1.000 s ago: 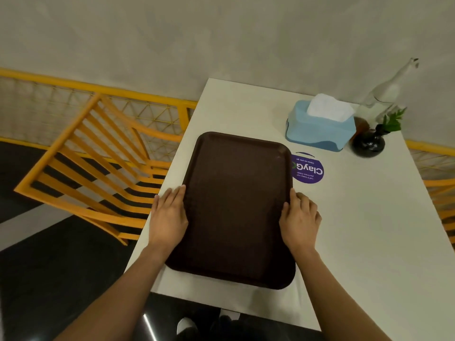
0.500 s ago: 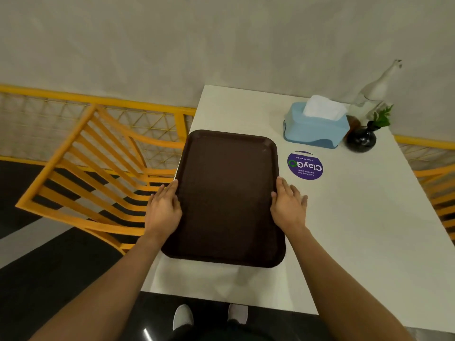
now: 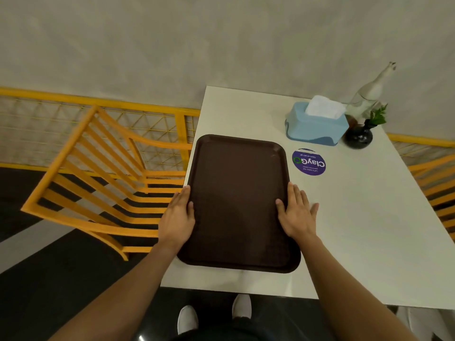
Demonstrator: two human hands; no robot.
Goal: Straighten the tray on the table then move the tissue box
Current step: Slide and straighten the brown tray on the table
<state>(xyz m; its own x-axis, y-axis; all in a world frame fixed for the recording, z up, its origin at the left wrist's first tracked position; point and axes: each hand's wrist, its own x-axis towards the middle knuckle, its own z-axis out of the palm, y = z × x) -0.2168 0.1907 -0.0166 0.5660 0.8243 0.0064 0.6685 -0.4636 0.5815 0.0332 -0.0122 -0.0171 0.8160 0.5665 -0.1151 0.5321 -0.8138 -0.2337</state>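
A dark brown rectangular tray (image 3: pixel 237 183) lies on the white table (image 3: pixel 357 230), its left long side along the table's left edge. My left hand (image 3: pixel 177 215) presses against the tray's left rim with the thumb on top. My right hand (image 3: pixel 296 212) lies against the right rim, thumb on the tray and fingers spread on the table. A light blue tissue box (image 3: pixel 316 127) with a white tissue sticking out stands at the far right, beyond the tray and apart from both hands.
A round purple sticker (image 3: pixel 309 162) is on the table between tray and tissue box. A small black vase with a green sprig (image 3: pixel 358 136) and a clear glass bottle (image 3: pixel 369 94) stand right of the box. An orange slatted chair (image 3: pixel 103 183) stands left of the table.
With both hands on its sides, the tray has turned and slid left, so it now lines up with the table's left edge. My right hand's fingers have spread.
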